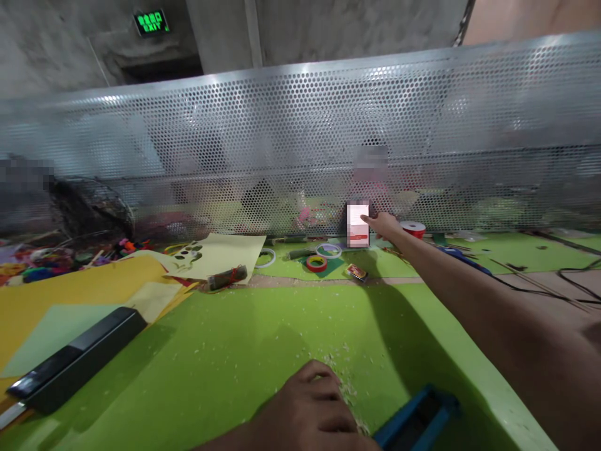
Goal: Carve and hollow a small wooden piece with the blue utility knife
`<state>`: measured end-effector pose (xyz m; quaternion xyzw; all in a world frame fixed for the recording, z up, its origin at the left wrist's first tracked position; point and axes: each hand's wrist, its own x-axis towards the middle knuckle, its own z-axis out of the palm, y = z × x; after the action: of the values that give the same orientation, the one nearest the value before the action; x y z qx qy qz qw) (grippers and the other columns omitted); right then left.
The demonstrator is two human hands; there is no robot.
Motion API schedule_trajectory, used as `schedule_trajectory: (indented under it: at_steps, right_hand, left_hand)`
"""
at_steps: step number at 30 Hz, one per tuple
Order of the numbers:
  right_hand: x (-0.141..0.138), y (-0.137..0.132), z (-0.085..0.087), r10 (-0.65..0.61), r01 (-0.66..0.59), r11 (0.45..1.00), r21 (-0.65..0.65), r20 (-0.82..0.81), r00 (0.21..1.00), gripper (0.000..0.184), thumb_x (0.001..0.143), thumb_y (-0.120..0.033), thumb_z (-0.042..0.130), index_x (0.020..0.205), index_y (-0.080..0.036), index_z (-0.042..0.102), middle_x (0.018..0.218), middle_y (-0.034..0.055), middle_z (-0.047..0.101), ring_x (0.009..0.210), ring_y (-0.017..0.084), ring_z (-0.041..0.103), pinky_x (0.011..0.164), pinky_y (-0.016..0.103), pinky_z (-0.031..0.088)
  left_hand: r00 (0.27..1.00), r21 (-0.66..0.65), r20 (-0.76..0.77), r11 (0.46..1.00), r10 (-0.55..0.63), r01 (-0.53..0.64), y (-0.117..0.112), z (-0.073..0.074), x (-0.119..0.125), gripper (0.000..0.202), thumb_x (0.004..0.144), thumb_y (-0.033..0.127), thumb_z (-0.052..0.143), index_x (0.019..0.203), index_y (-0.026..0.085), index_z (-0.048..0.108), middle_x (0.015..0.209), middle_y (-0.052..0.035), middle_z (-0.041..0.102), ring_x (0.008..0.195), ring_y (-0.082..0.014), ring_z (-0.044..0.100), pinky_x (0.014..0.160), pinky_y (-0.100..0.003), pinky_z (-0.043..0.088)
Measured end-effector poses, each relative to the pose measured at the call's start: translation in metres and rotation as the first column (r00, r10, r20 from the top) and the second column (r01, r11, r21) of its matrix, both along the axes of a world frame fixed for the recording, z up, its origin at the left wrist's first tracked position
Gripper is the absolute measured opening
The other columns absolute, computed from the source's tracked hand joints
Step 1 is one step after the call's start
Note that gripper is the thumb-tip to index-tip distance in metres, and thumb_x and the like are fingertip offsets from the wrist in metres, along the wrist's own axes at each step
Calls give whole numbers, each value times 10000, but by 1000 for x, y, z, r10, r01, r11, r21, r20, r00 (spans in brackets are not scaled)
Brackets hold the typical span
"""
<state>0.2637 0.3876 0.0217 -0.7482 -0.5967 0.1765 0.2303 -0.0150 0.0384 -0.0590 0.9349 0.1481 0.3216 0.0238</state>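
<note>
A phone [358, 232] with a lit screen stands upright at the back of the table, against the perforated metal panel. My right hand [384, 224] reaches out to it, holding nothing, with one finger stretched onto the screen. At the bottom centre, my left hand [312, 401] rests on the green mat [225, 351] with its fingers curled under. Whatever may be beneath those fingers is hidden. Just right of it lies a blue tool [417, 416], partly cut off by the frame. Pale crumbs are scattered on the mat near my left hand.
The perforated panel [282, 125] closes off the far side. Tape rolls [316, 263], a small box [357, 272] and a red ribbon spool [413, 229] lie along the back. Left are yellow sheets [154, 302] and a long dark-grey device [79, 357]; black cables [530, 289] run at right.
</note>
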Motion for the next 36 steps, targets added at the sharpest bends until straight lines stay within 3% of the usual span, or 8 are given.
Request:
schedule_trajectory:
  at_steps: [5, 13, 18, 23, 27, 30, 33, 36]
  right_hand:
    - [7, -5, 0, 16, -17, 1000, 20, 17, 1000, 348, 934, -359, 585, 1212, -149, 573, 1185, 101, 597, 977, 220, 617, 815, 414, 534]
    - [8, -14, 1, 39, -40, 999, 17, 53, 998, 346, 933, -360, 587, 1206, -147, 576, 1176, 98, 601, 968, 219, 620, 808, 410, 536]
    - [2, -22, 4, 46, -47, 999, 12, 79, 996, 343, 937, -358, 581, 1212, -154, 571, 1173, 95, 601, 960, 214, 622, 800, 406, 540]
    - [1, -43, 16, 94, -97, 995, 21, 128, 987, 346, 936, -363, 581, 1209, -151, 573, 1171, 95, 602, 960, 216, 621, 801, 406, 539]
    - [-8, -76, 28, 241, -253, 966, 45, 182, 953, 334, 946, -405, 553, 1162, -153, 591, 1100, 75, 626, 895, 197, 629, 771, 387, 535]
    - [-19, -130, 30, 479, -495, 868, 41, 197, 855, 470, 932, -557, 487, 1051, -129, 640, 952, 99, 673, 769, 198, 635, 681, 321, 489]
    - [-27, -209, 22, 726, -735, 678, -7, 156, 669, 556, 858, -705, 469, 1005, -209, 672, 954, 58, 683, 802, 187, 621, 685, 289, 458]
    - [-32, -288, 8, 937, -939, 345, 3, 55, 344, 691, 736, -799, 535, 1059, -198, 649, 949, 71, 662, 811, 203, 592, 690, 306, 440]
  left_hand:
    - [1000, 5, -11, 1000, 2, -1, -1, 4, 1, 174, 952, 300, 578, 1123, 276, 599, 681, 51, 656, 701, -128, 543, 848, -307, 378]
    - [995, 38, 95, 998, -43, 39, 0, 8, 4, 274, 1034, 346, 358, 1088, 245, 607, 665, 32, 654, 673, -139, 518, 800, -312, 366]
    - [999, 18, 35, 1000, -13, 12, -1, 5, 1, 176, 988, 316, 506, 1125, 254, 597, 683, 44, 658, 704, -132, 542, 834, -317, 364]
    - [999, 45, 43, 999, -3, 1, -3, 7, 3, 175, 963, 334, 554, 1127, 289, 593, 654, 54, 636, 669, -132, 524, 782, -309, 364]
    - [997, 53, 75, 999, 2, -6, -5, 13, 6, 186, 1011, 336, 447, 1097, 271, 598, 639, 43, 620, 654, -132, 503, 755, -304, 358]
    - [998, 34, 62, 999, 25, -27, -6, 17, 6, 188, 1001, 367, 461, 1083, 276, 604, 641, 41, 608, 659, -135, 494, 757, -302, 352]
    - [999, 4, 39, 1000, 30, -30, -6, 19, 6, 185, 968, 396, 516, 1080, 273, 599, 663, 41, 612, 675, -140, 494, 756, -302, 342]
    - [998, -23, 52, 1000, 19, -18, -5, 21, 6, 190, 945, 380, 519, 1065, 254, 594, 670, 31, 615, 675, -143, 500, 734, -304, 337]
